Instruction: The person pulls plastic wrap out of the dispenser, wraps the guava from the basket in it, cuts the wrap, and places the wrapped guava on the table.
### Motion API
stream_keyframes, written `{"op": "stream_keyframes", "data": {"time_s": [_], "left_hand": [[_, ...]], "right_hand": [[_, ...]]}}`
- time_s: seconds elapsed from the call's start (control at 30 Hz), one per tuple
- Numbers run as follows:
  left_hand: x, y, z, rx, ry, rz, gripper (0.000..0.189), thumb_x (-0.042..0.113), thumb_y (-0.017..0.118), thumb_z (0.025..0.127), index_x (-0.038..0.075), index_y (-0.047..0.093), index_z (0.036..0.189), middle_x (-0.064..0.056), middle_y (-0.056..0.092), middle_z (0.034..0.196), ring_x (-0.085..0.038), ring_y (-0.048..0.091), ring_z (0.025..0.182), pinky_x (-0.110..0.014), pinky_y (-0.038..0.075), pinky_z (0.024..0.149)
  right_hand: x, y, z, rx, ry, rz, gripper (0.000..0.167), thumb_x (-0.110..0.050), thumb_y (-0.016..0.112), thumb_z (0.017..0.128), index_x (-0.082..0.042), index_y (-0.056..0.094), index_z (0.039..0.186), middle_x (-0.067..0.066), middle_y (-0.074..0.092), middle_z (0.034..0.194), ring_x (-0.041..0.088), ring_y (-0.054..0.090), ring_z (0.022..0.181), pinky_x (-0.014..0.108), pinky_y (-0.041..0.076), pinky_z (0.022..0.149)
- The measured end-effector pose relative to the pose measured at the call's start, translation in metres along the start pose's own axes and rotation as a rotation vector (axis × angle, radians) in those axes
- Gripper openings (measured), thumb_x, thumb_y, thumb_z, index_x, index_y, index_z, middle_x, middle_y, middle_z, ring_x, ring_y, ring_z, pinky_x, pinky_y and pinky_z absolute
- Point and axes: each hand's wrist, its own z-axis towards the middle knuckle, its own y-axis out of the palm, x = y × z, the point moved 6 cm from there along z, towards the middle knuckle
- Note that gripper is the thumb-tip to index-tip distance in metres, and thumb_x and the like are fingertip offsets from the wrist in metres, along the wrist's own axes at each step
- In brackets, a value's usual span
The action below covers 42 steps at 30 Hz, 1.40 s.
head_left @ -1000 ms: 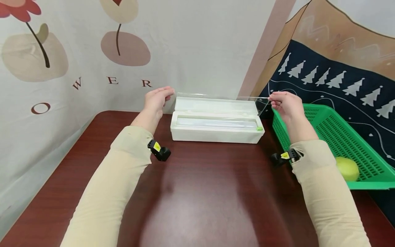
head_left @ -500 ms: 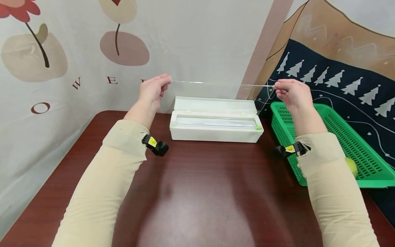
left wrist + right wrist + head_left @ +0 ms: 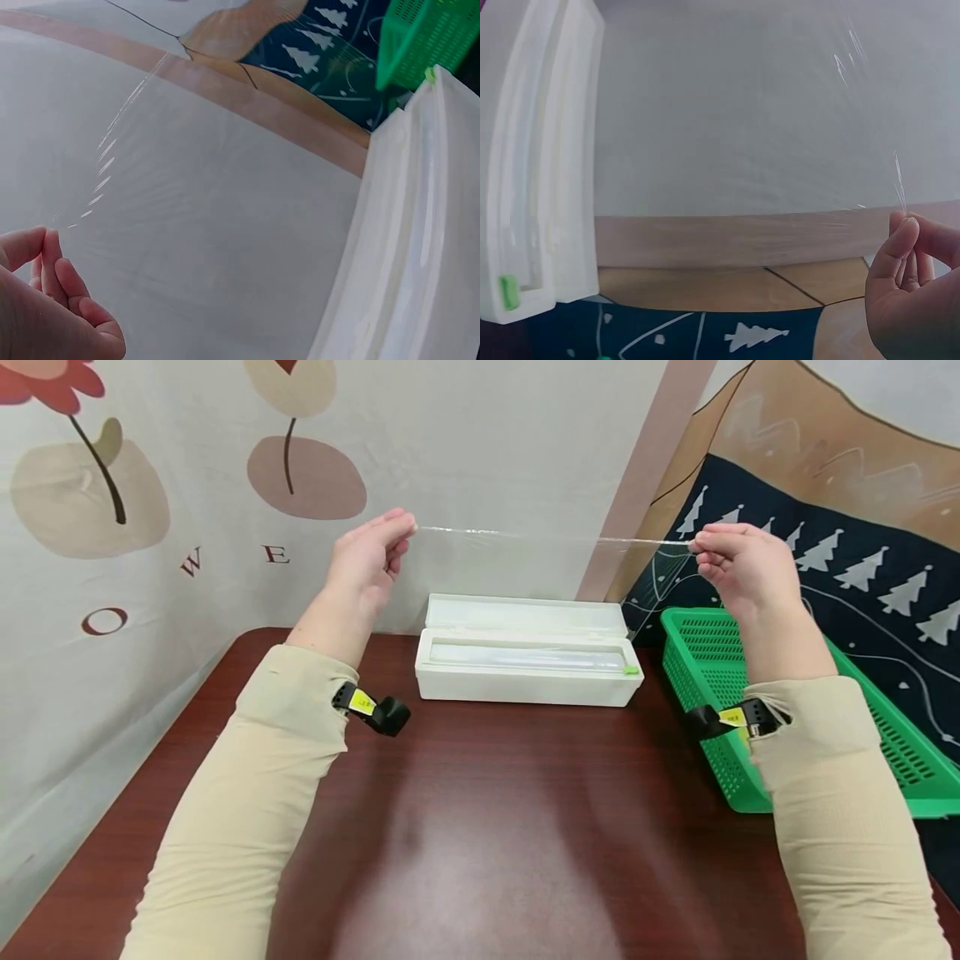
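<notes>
A sheet of clear plastic wrap (image 3: 517, 537) is stretched taut in the air above its white dispenser box (image 3: 528, 685). My left hand (image 3: 367, 560) pinches one top corner between thumb and fingertips; in the left wrist view the left hand (image 3: 56, 300) shows the same pinch, with shiny creases running from it. On the other side my right hand (image 3: 746, 564) pinches the opposite corner, and the right wrist view has that hand (image 3: 915, 277) gripping the gathered edge. The box lid (image 3: 525, 614) stands open at the back. A small green slider (image 3: 632, 670) sits at the box's right end.
A green plastic basket (image 3: 705, 647) stands to the right, partly behind my right forearm. The brown wooden table (image 3: 480, 827) stretches in front of the box. Printed cloth (image 3: 487, 443) hangs behind the table.
Both hands have risen and spread apart, the right one further right, drawing the wrap's edge up from just behind the lid to well above the box. The box has stayed put.
</notes>
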Motion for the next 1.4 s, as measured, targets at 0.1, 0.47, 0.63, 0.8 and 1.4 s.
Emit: {"op": "stream_keyframes", "data": {"time_s": [0.1, 0.47, 0.63, 0.8, 1.4], "left_hand": [[0.005, 0.005, -0.003, -0.011, 0.002, -0.027, 0.010, 0.006, 0.064, 0.087, 0.015, 0.063, 0.092, 0.007, 0.063, 0.062, -0.007, 0.047, 0.073, -0.016, 0.030, 0.065], [0.025, 0.009, -0.012, -0.044, 0.016, -0.137, 0.012, 0.005, 0.065, 0.085, 0.013, 0.063, 0.093, 0.003, 0.063, 0.066, -0.009, 0.044, 0.075, -0.019, 0.027, 0.065], [0.032, 0.006, -0.014, -0.051, 0.024, -0.168, 0.014, 0.004, 0.066, 0.085, 0.013, 0.064, 0.095, 0.001, 0.063, 0.065, -0.011, 0.043, 0.077, -0.020, 0.026, 0.066], [0.036, 0.010, -0.020, -0.129, 0.100, -0.062, 0.018, 0.003, 0.065, 0.085, 0.011, 0.064, 0.102, 0.004, 0.062, 0.073, -0.009, 0.045, 0.073, -0.018, 0.031, 0.066], [0.037, 0.023, -0.036, -0.224, 0.647, 1.247, 0.019, 0.026, 0.064, 0.088, 0.011, 0.073, 0.096, 0.002, 0.053, 0.097, -0.017, 0.042, 0.097, -0.031, 0.035, 0.087]], "right_hand": [[-0.006, -0.001, -0.003, 0.002, -0.017, 0.024, 0.006, -0.001, 0.070, 0.079, -0.003, 0.070, 0.085, 0.007, 0.069, 0.072, 0.015, 0.060, 0.059, 0.019, 0.050, 0.054], [-0.019, 0.007, -0.013, -0.019, -0.066, 0.052, 0.011, 0.000, 0.070, 0.079, -0.001, 0.067, 0.089, 0.009, 0.069, 0.075, 0.017, 0.059, 0.059, 0.020, 0.051, 0.054], [-0.024, 0.013, -0.016, -0.059, -0.107, 0.063, 0.007, 0.002, 0.068, 0.080, 0.001, 0.067, 0.087, 0.010, 0.069, 0.074, 0.018, 0.058, 0.058, 0.020, 0.051, 0.054], [-0.028, 0.015, -0.019, -0.096, -0.154, 0.059, 0.004, 0.004, 0.067, 0.080, 0.003, 0.068, 0.085, 0.012, 0.068, 0.073, 0.019, 0.060, 0.059, 0.021, 0.053, 0.056], [-0.036, 0.023, -0.049, 0.077, -0.643, -0.996, 0.007, -0.024, 0.066, 0.087, -0.021, 0.073, 0.087, -0.023, 0.058, 0.070, -0.007, 0.057, 0.062, 0.009, 0.043, 0.070]]}}
